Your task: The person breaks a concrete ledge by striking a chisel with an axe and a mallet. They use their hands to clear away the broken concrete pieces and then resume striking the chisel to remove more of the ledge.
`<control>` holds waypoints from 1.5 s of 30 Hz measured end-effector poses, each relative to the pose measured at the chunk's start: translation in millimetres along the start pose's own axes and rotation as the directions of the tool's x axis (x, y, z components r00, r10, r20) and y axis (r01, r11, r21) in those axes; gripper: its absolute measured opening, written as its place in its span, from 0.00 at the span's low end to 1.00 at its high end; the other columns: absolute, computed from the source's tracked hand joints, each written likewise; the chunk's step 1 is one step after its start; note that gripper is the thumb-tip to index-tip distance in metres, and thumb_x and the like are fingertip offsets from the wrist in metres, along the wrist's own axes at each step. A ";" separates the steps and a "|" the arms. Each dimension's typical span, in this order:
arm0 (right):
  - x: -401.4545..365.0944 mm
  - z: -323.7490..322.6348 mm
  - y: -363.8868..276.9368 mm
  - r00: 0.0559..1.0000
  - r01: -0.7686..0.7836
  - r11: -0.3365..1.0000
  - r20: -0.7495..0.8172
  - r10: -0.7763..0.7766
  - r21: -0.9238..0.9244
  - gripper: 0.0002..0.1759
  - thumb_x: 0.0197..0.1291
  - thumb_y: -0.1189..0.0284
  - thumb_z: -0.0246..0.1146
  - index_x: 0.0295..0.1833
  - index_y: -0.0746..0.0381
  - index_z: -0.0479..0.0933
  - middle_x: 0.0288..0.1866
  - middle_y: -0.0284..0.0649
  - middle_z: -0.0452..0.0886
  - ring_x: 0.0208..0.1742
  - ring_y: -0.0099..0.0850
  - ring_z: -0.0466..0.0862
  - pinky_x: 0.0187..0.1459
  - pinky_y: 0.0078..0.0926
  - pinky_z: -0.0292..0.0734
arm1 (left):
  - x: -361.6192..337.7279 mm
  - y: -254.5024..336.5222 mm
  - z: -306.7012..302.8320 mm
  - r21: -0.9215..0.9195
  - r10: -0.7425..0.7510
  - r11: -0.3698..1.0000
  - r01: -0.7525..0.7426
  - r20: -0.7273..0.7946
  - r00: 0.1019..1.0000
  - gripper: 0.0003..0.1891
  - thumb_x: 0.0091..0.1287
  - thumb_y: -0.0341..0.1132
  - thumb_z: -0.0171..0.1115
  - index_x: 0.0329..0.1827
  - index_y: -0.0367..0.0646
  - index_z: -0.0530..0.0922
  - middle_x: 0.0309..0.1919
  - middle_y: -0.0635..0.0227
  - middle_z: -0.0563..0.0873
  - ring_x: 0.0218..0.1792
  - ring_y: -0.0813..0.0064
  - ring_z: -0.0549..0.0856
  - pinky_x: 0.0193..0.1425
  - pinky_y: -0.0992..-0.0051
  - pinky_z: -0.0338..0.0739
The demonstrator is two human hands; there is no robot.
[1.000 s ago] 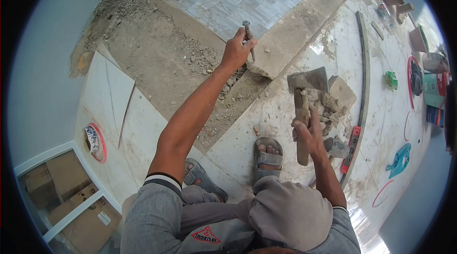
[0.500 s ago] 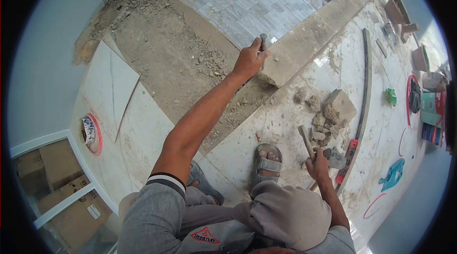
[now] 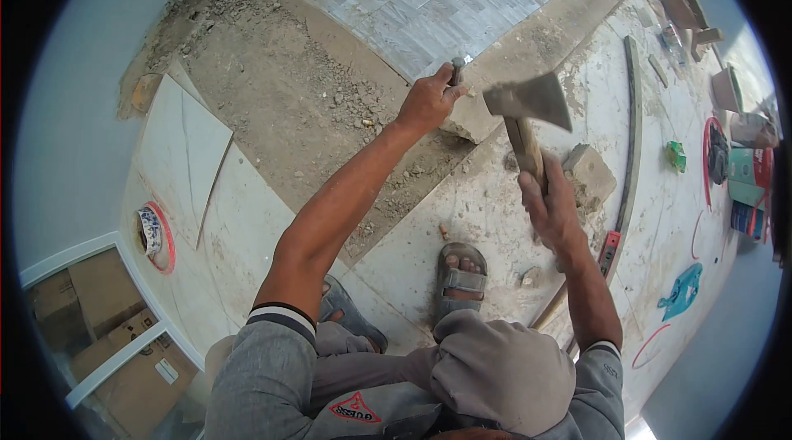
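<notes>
My left hand [image 3: 426, 102] is closed around a metal chisel [image 3: 457, 69], whose head sticks up above the fingers. Its lower end is hidden by the hand, beside the broken end of a concrete curb [image 3: 469, 120]. In my right hand [image 3: 551, 207] is a hatchet [image 3: 528, 102], gripped by its wooden handle. The broad metal head is raised, to the right of the chisel and apart from it. Behind the right hand lies a broken chunk of concrete [image 3: 592, 176].
Grey tiled stairs [image 3: 412, 7] descend beyond the curb. Rubble [image 3: 330, 98] covers the bare strip at left. A loose marble-look tile [image 3: 183, 147] and a tape roll [image 3: 153, 225] lie left. At right are a long straight bar [image 3: 634, 135], a red level [image 3: 609, 252] and a teal bag [image 3: 681, 291].
My right hand has lifted the hatchet from low beside the rubble pieces to up near the chisel. My left hand keeps its hold on the chisel, almost unmoved.
</notes>
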State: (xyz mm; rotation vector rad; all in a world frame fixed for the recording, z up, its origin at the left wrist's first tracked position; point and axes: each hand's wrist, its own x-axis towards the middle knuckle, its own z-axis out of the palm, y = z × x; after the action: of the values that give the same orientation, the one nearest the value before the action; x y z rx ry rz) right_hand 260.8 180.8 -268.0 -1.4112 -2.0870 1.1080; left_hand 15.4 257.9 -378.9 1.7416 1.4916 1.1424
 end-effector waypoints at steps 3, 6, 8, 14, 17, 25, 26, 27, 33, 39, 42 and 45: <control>17.6 -13.6 -21.5 1.000 0.022 0.999 -0.020 -0.022 0.032 0.25 0.66 0.61 0.55 0.60 0.66 0.63 0.33 0.51 0.78 0.32 0.47 0.80 0.35 0.38 0.73 | -0.3 6.0 0.6 0.052 0.059 0.997 -0.059 0.000 0.998 0.13 0.66 0.38 0.59 0.45 0.39 0.71 0.28 0.59 0.81 0.30 0.58 0.81 0.35 0.67 0.74; 28.2 -28.4 -41.4 0.962 0.220 0.970 -0.185 -0.199 0.101 0.23 0.67 0.58 0.53 0.54 0.68 0.64 0.29 0.41 0.76 0.25 0.27 0.75 0.26 0.24 0.70 | 2.6 5.4 -0.7 0.105 0.020 0.994 -0.029 0.083 0.996 0.13 0.65 0.37 0.61 0.46 0.40 0.70 0.28 0.57 0.81 0.31 0.54 0.82 0.34 0.67 0.75; 31.2 -36.2 -56.0 0.922 0.308 0.932 -0.302 -0.243 0.191 0.21 0.68 0.58 0.52 0.46 0.69 0.64 0.29 0.38 0.73 0.22 0.19 0.70 0.22 0.15 0.66 | 2.0 6.9 1.3 0.056 0.076 0.995 -0.082 0.104 0.992 0.14 0.64 0.37 0.62 0.45 0.39 0.70 0.28 0.56 0.81 0.31 0.54 0.82 0.34 0.66 0.75; 33.5 -27.3 -37.6 0.987 0.043 0.990 -0.159 -0.022 0.133 0.18 0.69 0.62 0.51 0.49 0.67 0.62 0.23 0.42 0.76 0.22 0.26 0.76 0.23 0.27 0.72 | 8.4 11.7 4.6 0.037 0.151 0.986 -0.161 0.197 0.969 0.14 0.63 0.36 0.63 0.43 0.38 0.69 0.29 0.54 0.81 0.32 0.51 0.82 0.34 0.64 0.74; 39.9 -24.2 -6.3 0.997 -0.038 0.977 0.063 0.052 -0.208 0.16 0.69 0.62 0.49 0.50 0.65 0.64 0.21 0.46 0.73 0.22 0.34 0.76 0.28 0.36 0.72 | 8.5 9.5 4.1 0.079 0.169 0.978 -0.191 0.223 0.960 0.14 0.63 0.36 0.63 0.41 0.38 0.69 0.28 0.54 0.81 0.32 0.50 0.81 0.33 0.64 0.74; 43.8 -88.0 -93.0 0.679 0.549 0.789 -0.698 -0.227 0.277 0.18 0.68 0.63 0.52 0.33 0.67 0.69 0.23 0.36 0.76 0.21 0.23 0.77 0.21 0.18 0.71 | 12.4 7.7 3.4 0.071 0.082 0.992 -0.104 0.269 0.960 0.14 0.63 0.38 0.63 0.39 0.38 0.69 0.26 0.54 0.80 0.27 0.52 0.77 0.32 0.66 0.73; 49.7 -91.6 -69.7 0.731 0.559 0.775 -0.617 -0.292 0.296 0.18 0.68 0.62 0.52 0.34 0.68 0.69 0.23 0.38 0.76 0.22 0.27 0.77 0.21 0.23 0.72 | 11.9 8.9 2.0 0.059 0.064 0.995 -0.082 0.258 0.964 0.14 0.63 0.38 0.64 0.39 0.38 0.70 0.26 0.54 0.80 0.26 0.53 0.78 0.32 0.66 0.74; 52.3 -86.5 -37.6 0.769 0.568 0.761 -0.531 -0.355 0.313 0.18 0.68 0.61 0.52 0.35 0.68 0.69 0.22 0.41 0.76 0.22 0.30 0.78 0.22 0.27 0.73 | 11.3 11.1 0.4 0.046 0.050 0.997 -0.063 0.248 0.967 0.15 0.63 0.39 0.64 0.39 0.37 0.70 0.26 0.54 0.80 0.26 0.55 0.79 0.32 0.66 0.74; 46.3 -39.7 -30.7 0.993 0.022 0.984 0.118 0.000 -0.178 0.15 0.68 0.62 0.51 0.45 0.65 0.66 0.23 0.48 0.76 0.22 0.38 0.77 0.26 0.38 0.71 | 2.0 -1.0 3.8 0.160 0.233 0.952 -0.262 0.179 0.956 0.14 0.62 0.38 0.64 0.41 0.38 0.72 0.28 0.57 0.82 0.27 0.62 0.82 0.32 0.67 0.75; 43.9 -81.8 -90.4 0.803 0.485 0.832 -0.514 -0.301 0.271 0.14 0.68 0.64 0.52 0.45 0.66 0.64 0.24 0.38 0.72 0.18 0.24 0.72 0.21 0.17 0.70 | -0.5 -0.5 -6.9 0.006 0.093 0.995 -0.096 0.182 0.979 0.13 0.62 0.38 0.63 0.41 0.40 0.73 0.27 0.58 0.81 0.27 0.60 0.80 0.32 0.68 0.74; 30.1 -75.9 -83.5 0.819 0.497 0.789 -0.494 -0.290 0.360 0.19 0.66 0.60 0.55 0.46 0.66 0.62 0.25 0.40 0.73 0.19 0.24 0.72 0.21 0.17 0.70 | 6.8 1.9 -24.7 -0.042 -0.022 0.999 0.026 0.096 0.995 0.11 0.63 0.38 0.62 0.38 0.39 0.74 0.26 0.63 0.81 0.26 0.71 0.79 0.33 0.73 0.74; 13.2 -50.4 -49.6 0.900 0.351 0.836 -0.400 -0.176 0.422 0.18 0.66 0.61 0.55 0.48 0.65 0.61 0.25 0.39 0.73 0.19 0.23 0.72 0.21 0.17 0.69 | 3.1 -5.5 -39.2 -0.027 -0.182 0.983 0.182 0.024 0.983 0.10 0.63 0.37 0.62 0.38 0.40 0.75 0.24 0.69 0.80 0.27 0.80 0.76 0.33 0.76 0.73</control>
State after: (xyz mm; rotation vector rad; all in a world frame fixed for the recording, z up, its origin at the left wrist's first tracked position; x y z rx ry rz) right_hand 260.2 203.4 -199.7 -0.9479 -1.5490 1.0741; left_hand -21.5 257.9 -364.3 1.5575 1.5777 1.0430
